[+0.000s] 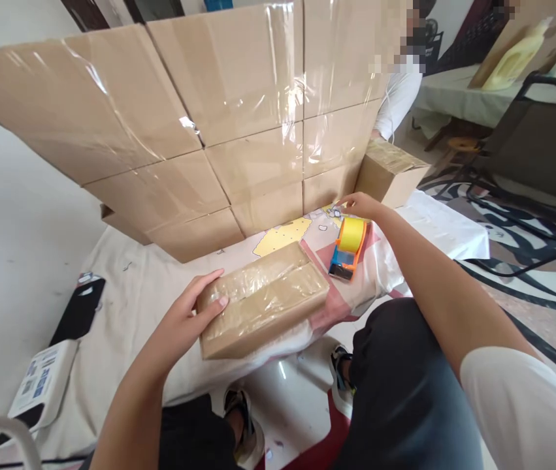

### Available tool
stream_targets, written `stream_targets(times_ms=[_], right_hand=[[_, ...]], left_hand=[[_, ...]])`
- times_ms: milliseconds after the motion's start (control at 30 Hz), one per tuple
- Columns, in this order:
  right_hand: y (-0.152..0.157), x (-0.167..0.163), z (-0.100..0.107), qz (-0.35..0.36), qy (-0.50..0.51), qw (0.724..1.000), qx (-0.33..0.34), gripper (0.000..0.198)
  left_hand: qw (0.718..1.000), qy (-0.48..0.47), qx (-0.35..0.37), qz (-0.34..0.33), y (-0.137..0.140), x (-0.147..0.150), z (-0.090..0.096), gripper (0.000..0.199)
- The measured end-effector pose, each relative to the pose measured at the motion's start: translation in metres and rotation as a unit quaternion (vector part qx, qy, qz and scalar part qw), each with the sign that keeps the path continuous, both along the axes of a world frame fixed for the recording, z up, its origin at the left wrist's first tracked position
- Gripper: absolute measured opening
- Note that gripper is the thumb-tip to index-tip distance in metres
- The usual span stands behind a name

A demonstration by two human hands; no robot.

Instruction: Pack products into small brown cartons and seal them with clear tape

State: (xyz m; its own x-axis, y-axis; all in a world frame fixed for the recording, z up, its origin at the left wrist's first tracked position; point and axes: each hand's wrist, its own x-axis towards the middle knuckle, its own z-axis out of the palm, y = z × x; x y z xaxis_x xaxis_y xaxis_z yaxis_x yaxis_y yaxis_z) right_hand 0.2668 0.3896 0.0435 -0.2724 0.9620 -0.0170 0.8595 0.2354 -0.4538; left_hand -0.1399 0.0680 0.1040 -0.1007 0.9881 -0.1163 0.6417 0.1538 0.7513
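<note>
A closed cardboard box [262, 300] with clear tape across its top lies on the cloth-covered surface in front of me. My left hand [204, 303] grips its left end, thumb on top and fingers along the far side. Beyond the box, my right hand [359, 205] reaches low over the patterned cloth, fingers stretched out. By its fingertips is a small pale thing [334, 213]; I cannot make out its kind or whether it is touched. Just nearer to me is an orange and blue tape dispenser [349, 248] with a yellow roll.
A wall of taped cardboard boxes [253, 130] stands along the far side. At its right end, another person's white sleeve [400, 94] shows behind a separate box [392, 170]. A black flat object [78, 310] and a white case [45, 382] lie left. A chair [542, 143] stands right.
</note>
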Motion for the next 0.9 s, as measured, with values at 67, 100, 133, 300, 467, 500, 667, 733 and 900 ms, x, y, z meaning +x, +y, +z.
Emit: stream_targets(times_ms=[67,100,133,300,467,500,667,733,900], right_hand=[[0.007,0.001,-0.006,0.027,-0.015,1.0,0.007,0.031],[0.011,0.001,-0.008,0.037,-0.022,0.999,0.01,0.029],[0.014,0.001,-0.01,0.045,-0.028,0.998,0.013,0.026],[0.022,0.002,-0.021,0.068,-0.047,0.996,0.022,0.021],[0.02,-0.002,-0.024,0.074,-0.049,0.996,0.019,0.013],[0.019,-0.003,-0.024,0.071,-0.046,0.996,0.022,0.014],[0.017,-0.006,-0.022,0.067,-0.039,0.997,0.021,0.024],[0.017,-0.008,-0.023,0.071,-0.037,0.997,0.019,0.02],[0.014,-0.009,-0.021,0.058,-0.009,0.998,0.037,0.015]], left_hand=[[1.0,0.001,0.0,0.0,0.0,0.0,-0.001,0.054],[1.0,0.001,0.003,0.001,0.0,0.0,-0.002,0.053],[1.0,0.001,0.008,0.003,-0.001,0.001,-0.002,0.052],[1.0,0.0,0.012,0.005,-0.003,0.004,-0.002,0.048],[1.0,0.011,0.02,0.006,-0.005,0.008,-0.001,0.047],[1.0,0.01,0.019,0.006,-0.006,0.009,-0.001,0.047],[0.999,0.013,0.028,0.01,-0.007,0.01,-0.002,0.048],[0.999,0.015,0.032,0.01,-0.007,0.01,-0.003,0.048],[0.999,0.006,0.033,0.008,-0.007,0.009,-0.005,0.05]])
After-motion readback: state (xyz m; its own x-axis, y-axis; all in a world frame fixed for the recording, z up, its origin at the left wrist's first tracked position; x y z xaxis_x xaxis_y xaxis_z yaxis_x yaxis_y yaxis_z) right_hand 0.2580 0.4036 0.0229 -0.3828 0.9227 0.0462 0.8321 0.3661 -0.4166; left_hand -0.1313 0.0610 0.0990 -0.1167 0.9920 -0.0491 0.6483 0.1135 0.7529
